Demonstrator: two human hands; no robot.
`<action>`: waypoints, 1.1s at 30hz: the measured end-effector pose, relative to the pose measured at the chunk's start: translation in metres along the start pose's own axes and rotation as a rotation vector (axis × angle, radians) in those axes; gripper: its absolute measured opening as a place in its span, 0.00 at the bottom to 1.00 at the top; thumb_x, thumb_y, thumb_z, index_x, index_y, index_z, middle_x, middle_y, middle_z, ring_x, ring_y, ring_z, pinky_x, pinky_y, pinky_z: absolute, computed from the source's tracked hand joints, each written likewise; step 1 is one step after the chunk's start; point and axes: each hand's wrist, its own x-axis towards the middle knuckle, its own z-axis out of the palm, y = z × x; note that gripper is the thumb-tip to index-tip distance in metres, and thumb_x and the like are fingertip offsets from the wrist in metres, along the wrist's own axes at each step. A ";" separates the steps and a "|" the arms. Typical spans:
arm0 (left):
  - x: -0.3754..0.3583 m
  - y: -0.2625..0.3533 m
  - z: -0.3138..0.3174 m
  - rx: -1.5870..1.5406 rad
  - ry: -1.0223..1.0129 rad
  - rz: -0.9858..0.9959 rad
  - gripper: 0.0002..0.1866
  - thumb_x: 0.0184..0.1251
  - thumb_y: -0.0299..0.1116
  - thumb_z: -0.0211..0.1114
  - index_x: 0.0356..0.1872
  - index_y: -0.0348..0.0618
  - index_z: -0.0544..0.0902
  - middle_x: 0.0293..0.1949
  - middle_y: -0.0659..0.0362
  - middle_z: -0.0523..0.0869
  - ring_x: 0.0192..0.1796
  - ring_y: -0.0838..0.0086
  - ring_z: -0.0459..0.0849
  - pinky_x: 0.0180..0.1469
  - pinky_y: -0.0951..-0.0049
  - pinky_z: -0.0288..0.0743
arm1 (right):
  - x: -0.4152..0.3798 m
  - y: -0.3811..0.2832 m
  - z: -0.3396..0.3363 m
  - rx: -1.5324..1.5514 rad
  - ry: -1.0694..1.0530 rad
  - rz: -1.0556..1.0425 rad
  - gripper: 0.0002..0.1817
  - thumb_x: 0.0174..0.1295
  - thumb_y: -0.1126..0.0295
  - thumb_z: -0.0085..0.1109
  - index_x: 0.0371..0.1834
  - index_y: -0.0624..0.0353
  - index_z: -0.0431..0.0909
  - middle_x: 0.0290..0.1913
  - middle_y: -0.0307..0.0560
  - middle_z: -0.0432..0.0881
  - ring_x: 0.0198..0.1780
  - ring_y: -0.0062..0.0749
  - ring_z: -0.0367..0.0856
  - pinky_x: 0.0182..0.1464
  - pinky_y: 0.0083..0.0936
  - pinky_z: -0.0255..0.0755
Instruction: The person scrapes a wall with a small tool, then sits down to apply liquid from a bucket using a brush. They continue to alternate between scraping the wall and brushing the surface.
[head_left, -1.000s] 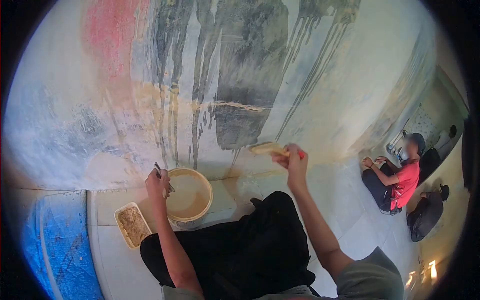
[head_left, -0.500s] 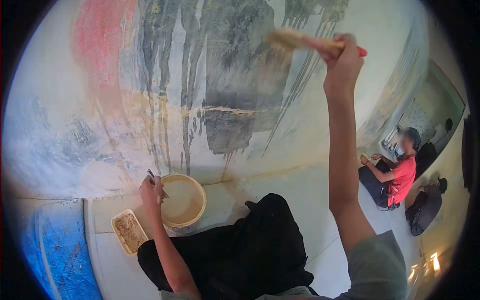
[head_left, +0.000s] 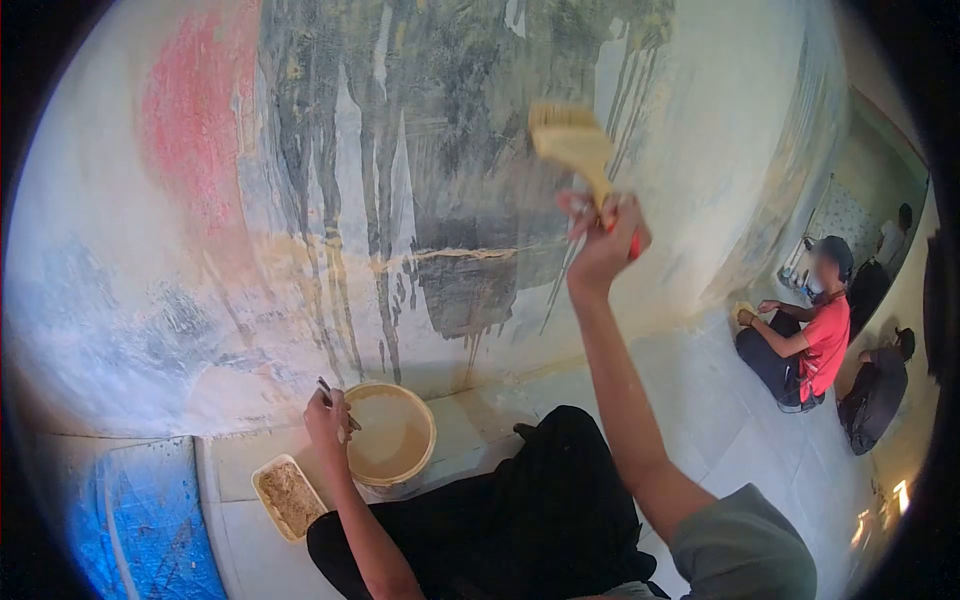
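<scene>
My right hand (head_left: 608, 235) is raised before the painted wall (head_left: 480, 190), closed round the handle of a wide flat paintbrush (head_left: 580, 143). Its pale bristles point up and left over the dark grey patch; I cannot tell whether they touch the wall. Lower down, my left hand (head_left: 327, 418) grips a slim tool (head_left: 323, 385) with a dark end, its exact kind unclear. That hand is at the left rim of a round bucket (head_left: 431, 445) containing cloudy beige liquid. Beside it, a small rectangular tray (head_left: 263, 490) holds a brownish, crumbly-looking material.
Blue, paint-marked sheeting (head_left: 150, 530) covers the floor at left. My crossed legs (head_left: 470, 530) in black trousers lie below the bucket. A person in a red shirt (head_left: 822, 350) sits along the wall at right, and another in dark clothing (head_left: 873, 405) crouches behind.
My right hand has come down and left with the paintbrush, whose bristles have turned upward. The left hand still holds the slim tool by the bucket. The whole view has shifted slightly.
</scene>
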 end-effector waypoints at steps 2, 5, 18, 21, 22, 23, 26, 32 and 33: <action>-0.004 0.006 -0.002 -0.040 -0.042 -0.089 0.17 0.64 0.37 0.54 0.23 0.30 0.74 0.16 0.52 0.79 0.11 0.71 0.76 0.12 0.71 0.68 | -0.037 0.003 -0.029 -0.080 -0.014 0.044 0.17 0.68 0.67 0.43 0.19 0.59 0.62 0.20 0.39 0.65 0.22 0.34 0.80 0.25 0.26 0.77; 0.008 -0.017 0.004 0.036 -0.039 -0.033 0.18 0.64 0.38 0.54 0.24 0.30 0.74 0.17 0.51 0.80 0.11 0.71 0.76 0.12 0.71 0.68 | -0.088 0.007 -0.078 -0.290 -0.068 0.172 0.17 0.68 0.67 0.42 0.19 0.60 0.63 0.20 0.39 0.66 0.23 0.30 0.80 0.24 0.27 0.78; -0.005 0.008 -0.003 -0.002 -0.019 -0.100 0.17 0.60 0.39 0.57 0.24 0.30 0.77 0.17 0.50 0.81 0.16 0.67 0.80 0.22 0.66 0.74 | 0.012 -0.012 -0.017 -0.509 -0.289 0.438 0.14 0.58 0.66 0.49 0.19 0.62 0.70 0.16 0.49 0.77 0.18 0.34 0.80 0.19 0.24 0.72; 0.001 -0.005 0.002 0.017 -0.003 -0.089 0.17 0.60 0.39 0.57 0.24 0.31 0.77 0.17 0.50 0.81 0.17 0.67 0.81 0.23 0.66 0.74 | 0.064 -0.035 0.054 -0.482 -0.290 0.347 0.14 0.55 0.65 0.52 0.15 0.61 0.70 0.13 0.44 0.75 0.15 0.31 0.78 0.19 0.24 0.69; 0.004 -0.010 0.003 0.030 -0.006 -0.076 0.17 0.59 0.39 0.56 0.24 0.32 0.77 0.17 0.50 0.81 0.18 0.66 0.81 0.24 0.66 0.75 | 0.082 -0.042 0.077 -0.447 -0.303 0.266 0.14 0.55 0.65 0.52 0.15 0.61 0.69 0.14 0.44 0.75 0.15 0.31 0.78 0.18 0.24 0.69; 0.006 -0.014 0.004 0.022 0.001 -0.073 0.17 0.59 0.39 0.56 0.24 0.32 0.77 0.17 0.50 0.81 0.18 0.66 0.81 0.24 0.66 0.75 | 0.097 -0.052 0.098 -0.413 -0.312 0.185 0.15 0.55 0.66 0.52 0.15 0.61 0.69 0.15 0.44 0.74 0.15 0.32 0.78 0.18 0.25 0.69; 0.007 -0.020 0.008 0.038 0.029 -0.038 0.17 0.59 0.39 0.56 0.24 0.32 0.78 0.18 0.49 0.81 0.21 0.63 0.83 0.27 0.65 0.74 | 0.125 -0.091 0.161 -0.199 -0.350 -0.005 0.11 0.57 0.68 0.51 0.19 0.59 0.70 0.17 0.41 0.74 0.16 0.31 0.77 0.19 0.25 0.70; 0.003 -0.016 0.008 0.101 0.066 -0.008 0.17 0.59 0.40 0.58 0.25 0.31 0.77 0.19 0.45 0.80 0.23 0.55 0.81 0.29 0.60 0.72 | 0.163 -0.092 0.229 0.083 -0.351 -0.503 0.17 0.59 0.72 0.45 0.11 0.56 0.64 0.10 0.38 0.68 0.10 0.27 0.70 0.16 0.24 0.67; 0.005 -0.018 0.009 0.091 0.066 -0.002 0.17 0.59 0.40 0.58 0.24 0.31 0.77 0.19 0.44 0.79 0.23 0.54 0.81 0.28 0.60 0.72 | 0.167 -0.084 0.235 0.226 -0.366 -0.545 0.17 0.60 0.72 0.45 0.11 0.55 0.64 0.11 0.38 0.70 0.10 0.28 0.70 0.15 0.23 0.67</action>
